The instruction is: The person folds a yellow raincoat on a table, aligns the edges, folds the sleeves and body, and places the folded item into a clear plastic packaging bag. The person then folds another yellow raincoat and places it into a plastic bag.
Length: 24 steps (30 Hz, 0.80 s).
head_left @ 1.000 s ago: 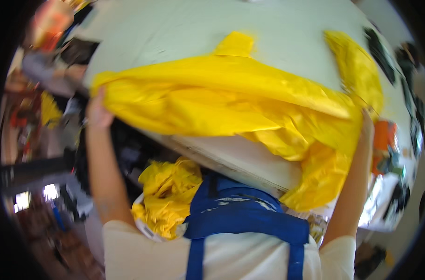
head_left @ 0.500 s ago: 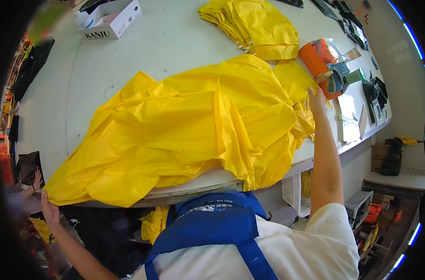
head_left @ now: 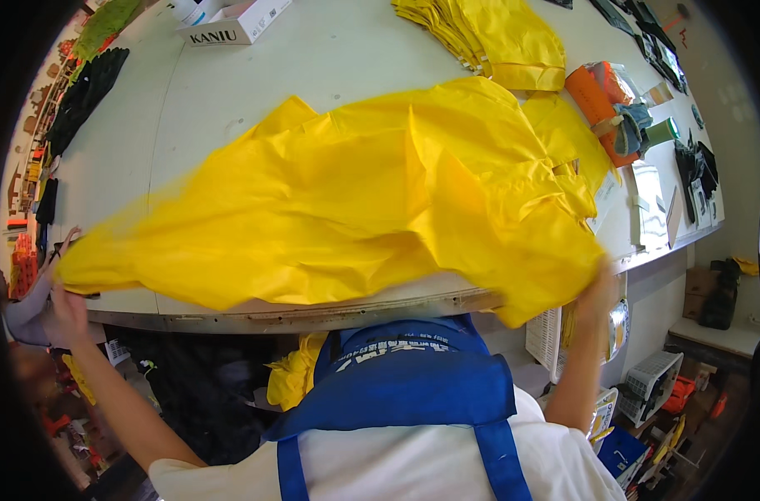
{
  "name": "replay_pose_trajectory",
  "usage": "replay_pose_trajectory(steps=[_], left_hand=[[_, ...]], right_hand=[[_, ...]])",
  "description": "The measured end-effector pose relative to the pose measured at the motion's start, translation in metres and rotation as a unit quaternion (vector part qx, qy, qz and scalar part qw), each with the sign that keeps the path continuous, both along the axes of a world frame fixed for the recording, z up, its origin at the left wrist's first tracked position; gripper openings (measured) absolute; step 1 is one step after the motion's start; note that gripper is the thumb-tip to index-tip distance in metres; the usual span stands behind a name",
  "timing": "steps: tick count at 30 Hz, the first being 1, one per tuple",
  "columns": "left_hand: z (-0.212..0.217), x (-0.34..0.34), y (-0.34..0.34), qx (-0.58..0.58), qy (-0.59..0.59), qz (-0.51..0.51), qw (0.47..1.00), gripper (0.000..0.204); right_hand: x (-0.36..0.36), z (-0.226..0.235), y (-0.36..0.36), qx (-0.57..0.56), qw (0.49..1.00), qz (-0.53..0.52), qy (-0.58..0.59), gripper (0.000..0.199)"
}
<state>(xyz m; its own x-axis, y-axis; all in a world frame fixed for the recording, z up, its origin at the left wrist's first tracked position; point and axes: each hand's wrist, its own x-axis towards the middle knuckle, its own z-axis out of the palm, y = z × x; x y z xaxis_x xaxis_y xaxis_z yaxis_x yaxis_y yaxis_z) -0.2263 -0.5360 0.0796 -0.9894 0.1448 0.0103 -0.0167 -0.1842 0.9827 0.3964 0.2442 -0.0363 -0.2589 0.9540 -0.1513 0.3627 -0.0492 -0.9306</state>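
A large glossy yellow garment (head_left: 330, 217), of thin coated cloth, is stretched across the table in front of me. My left hand (head_left: 69, 311) closes on its narrow far-left end, just past the table's front edge. At its right end my right hand (head_left: 595, 288) grips the lower corner; that hand is smeared by motion and partly behind the cloth. The garment's left and lower right parts are blurred and look lifted. Its gathered, rumpled part lies near the right, beside a flat yellow piece (head_left: 563, 125).
On the white table (head_left: 255, 75) stand a stack of folded yellow pieces (head_left: 513, 42), an open white box (head_left: 229, 29) and an orange box (head_left: 593, 96) with tools. Black pieces (head_left: 88, 96) lie at the left edge. Another person's hand (head_left: 69, 240) is at far left.
My right hand has come down toward the front edge, now gripping the garment's lower corner. My left hand has risen slightly. The cloth is pulled straighter, its front edge lifted.
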Motion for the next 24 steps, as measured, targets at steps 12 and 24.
replay_pose_trajectory(steps=[12, 24], left_hand=[[0.037, 0.052, -0.027, -0.082, -0.001, 0.084, 0.993, 0.049], [0.127, 0.000, 0.014, -0.278, 0.164, 0.084, 0.943, 0.049]], right_hand=[[0.001, 0.047, -0.052, -0.058, 0.939, 0.286, 0.182, 0.044], [-0.019, 0.049, -0.028, 0.054, 0.847, -0.094, 0.521, 0.041]])
